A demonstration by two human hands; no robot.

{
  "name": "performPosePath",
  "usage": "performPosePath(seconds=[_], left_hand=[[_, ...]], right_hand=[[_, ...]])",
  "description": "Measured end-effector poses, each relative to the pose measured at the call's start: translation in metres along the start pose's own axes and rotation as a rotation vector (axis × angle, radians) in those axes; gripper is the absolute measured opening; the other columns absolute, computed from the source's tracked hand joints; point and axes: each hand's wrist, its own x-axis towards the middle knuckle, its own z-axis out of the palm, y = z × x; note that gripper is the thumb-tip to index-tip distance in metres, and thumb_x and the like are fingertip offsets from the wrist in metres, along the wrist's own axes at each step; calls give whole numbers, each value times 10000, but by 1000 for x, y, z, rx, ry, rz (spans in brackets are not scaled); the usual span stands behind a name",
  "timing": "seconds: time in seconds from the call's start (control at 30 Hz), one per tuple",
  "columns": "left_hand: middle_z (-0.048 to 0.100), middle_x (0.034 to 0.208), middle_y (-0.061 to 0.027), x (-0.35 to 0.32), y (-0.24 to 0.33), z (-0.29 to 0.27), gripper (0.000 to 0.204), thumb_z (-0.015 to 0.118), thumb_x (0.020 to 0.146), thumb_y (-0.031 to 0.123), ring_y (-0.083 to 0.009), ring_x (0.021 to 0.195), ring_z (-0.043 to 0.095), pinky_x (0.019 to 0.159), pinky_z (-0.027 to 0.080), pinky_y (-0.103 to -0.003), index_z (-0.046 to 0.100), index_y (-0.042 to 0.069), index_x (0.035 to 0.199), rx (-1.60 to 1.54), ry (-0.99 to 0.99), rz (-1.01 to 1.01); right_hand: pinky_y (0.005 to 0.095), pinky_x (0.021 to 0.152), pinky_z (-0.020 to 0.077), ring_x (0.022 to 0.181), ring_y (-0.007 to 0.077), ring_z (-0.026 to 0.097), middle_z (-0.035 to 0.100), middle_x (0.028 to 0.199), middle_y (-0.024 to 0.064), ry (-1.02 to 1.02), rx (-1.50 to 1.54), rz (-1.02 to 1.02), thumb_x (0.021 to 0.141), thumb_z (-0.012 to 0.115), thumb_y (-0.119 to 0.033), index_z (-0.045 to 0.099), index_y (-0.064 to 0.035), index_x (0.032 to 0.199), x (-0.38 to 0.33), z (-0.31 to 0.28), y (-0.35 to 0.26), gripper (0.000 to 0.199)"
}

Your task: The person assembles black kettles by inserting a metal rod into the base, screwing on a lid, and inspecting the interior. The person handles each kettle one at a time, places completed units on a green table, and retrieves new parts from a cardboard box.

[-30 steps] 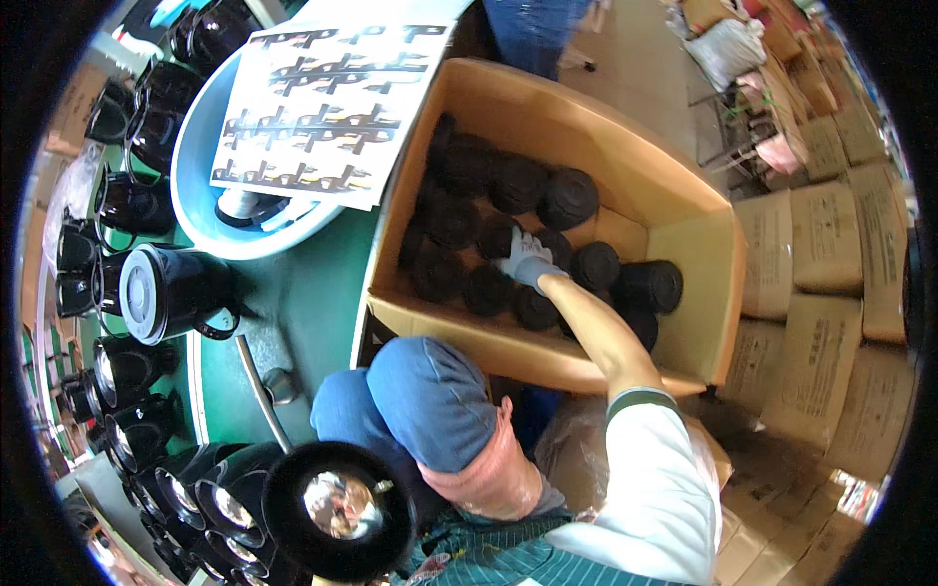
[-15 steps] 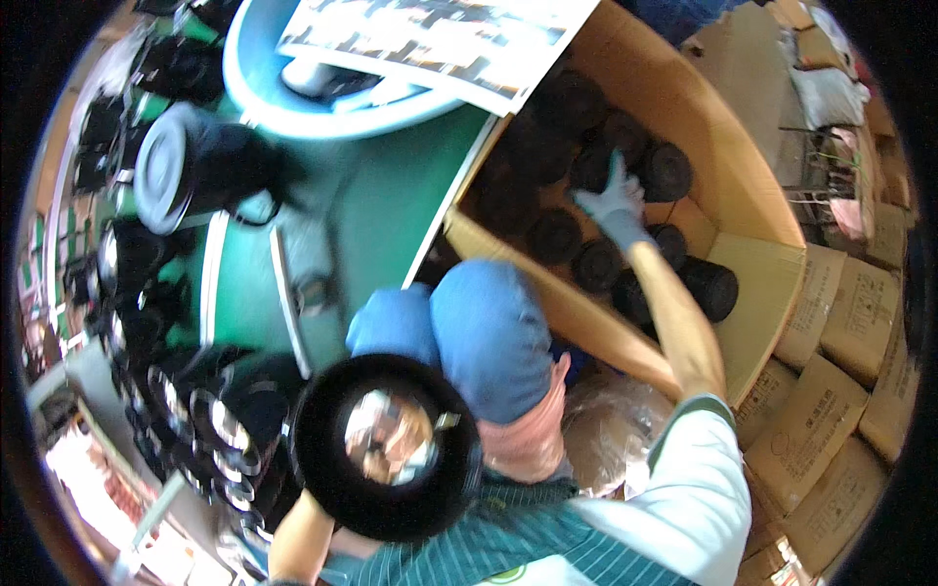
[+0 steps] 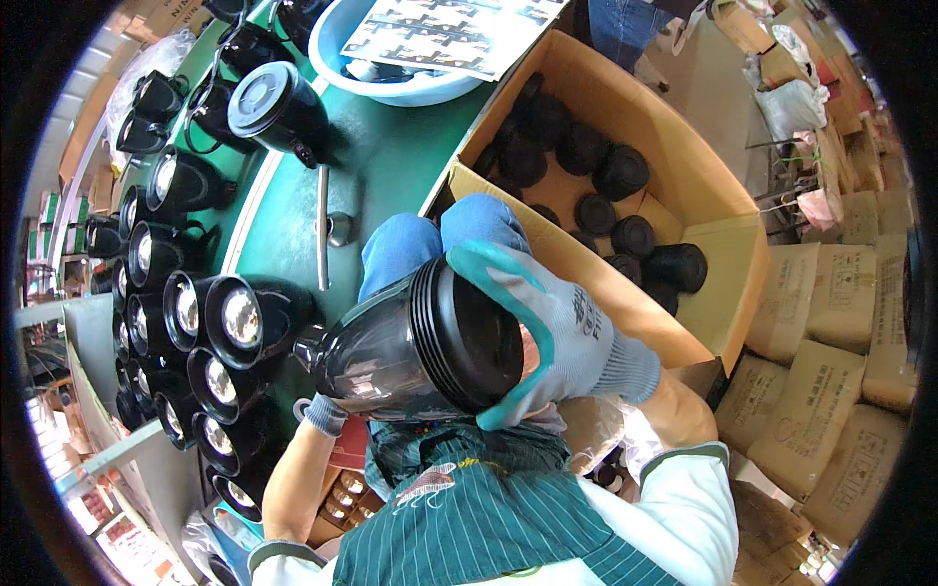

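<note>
A glossy black jug (image 3: 376, 356) lies tilted over my lap, its narrow end pointing left and its wide end right. On the wide end sits a matte black ribbed base (image 3: 479, 327). My right hand (image 3: 567, 322), in a grey and teal glove, is closed around this base, thumb and fingers on opposite sides. Behind and below the jug is my left hand (image 3: 327, 415), holding it from underneath; only the glove's cuff area shows and its fingers are hidden. To the right, an open cardboard box (image 3: 596, 283) contains several loose black bases (image 3: 620, 171).
Rows of black jugs (image 3: 249, 317) with shiny openings cover the left of the green table (image 3: 386, 146). Another jug with a grey lid (image 3: 264, 98) lies nearer. A light-blue basin (image 3: 420, 93) with a printed sheet (image 3: 440, 39) stands far ahead. Closed cartons (image 3: 811, 391) are stacked at right.
My right hand has come out of the cardboard box and back to the jug, now gripping a black base at its wide end. The jug has turned from showing its open shiny end to lying sideways.
</note>
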Motion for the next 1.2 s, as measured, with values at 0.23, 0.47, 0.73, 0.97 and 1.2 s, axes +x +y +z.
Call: performPosePath(seconds=[0.23,0.47,0.73,0.97,1.2], left_hand=[[730,1114,-86,-38,-38,-19,329,624,967,238,-188,983,695,912,568,-347,708,-9,1169,-66,85,35],[772,978,-110,-41,80,-4,267,696,833,139,-248,920,764,799,610,-345,782,27,1059,1064,512,640],[763,928,-141,-33,70,-14,333,749,784,146,-220,853,754,816,584,-310,758,-35,1064,543,608,336],[768,1021,-152,-34,59,-6,347,743,797,102,-248,935,759,831,603,-348,747,-18,1123,533,646,455],[774,984,-142,-44,86,-24,277,723,814,95,-252,891,767,817,597,-338,760,-13,1066,968,658,699]], right_hand=[[447,1121,437,1376,418,499,390,1554,296,-43,-137,-39,604,868,-726,350,-81,1586,-17,17,-39,1284],[451,1093,414,1310,385,507,427,1520,263,57,517,539,800,760,-677,270,-73,1626,-33,33,-27,1135],[464,1216,247,1489,406,287,228,1635,282,63,-11,76,883,658,-684,176,-37,1644,-45,15,-29,1109],[512,1264,126,1566,453,128,92,1691,292,265,378,179,848,643,-746,100,-5,1647,-32,74,-1,1217],[547,1253,140,1548,492,162,101,1685,305,156,62,-58,823,653,-765,92,9,1644,-21,42,-10,1260]])
